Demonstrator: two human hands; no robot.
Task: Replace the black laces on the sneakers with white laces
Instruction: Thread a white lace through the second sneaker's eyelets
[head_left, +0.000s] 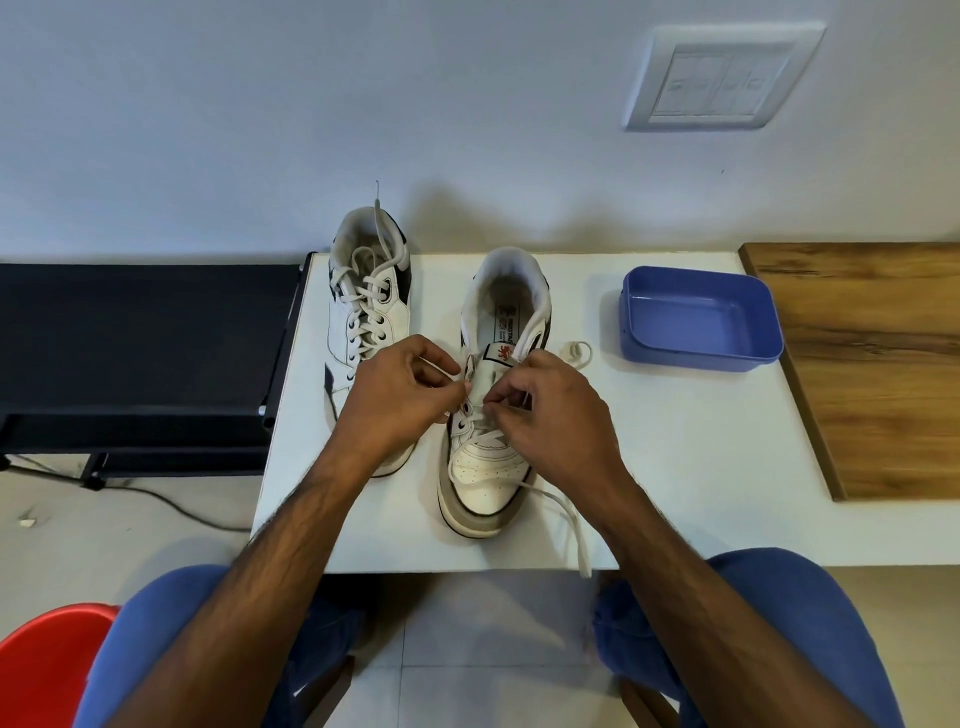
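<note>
White lace (566, 512) pinched by both hands' fingers (470, 387) — over near sneaker (488, 467).

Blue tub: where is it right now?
In the head view, the blue tub sits on the white table's far right, between the unlaced sneaker and the wooden board.

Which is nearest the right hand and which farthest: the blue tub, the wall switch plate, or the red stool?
From the right hand:
1. Blue tub, on the table just to its right.
2. Wall switch plate, up on the wall beyond.
3. Red stool, low at the person's far left.
</note>
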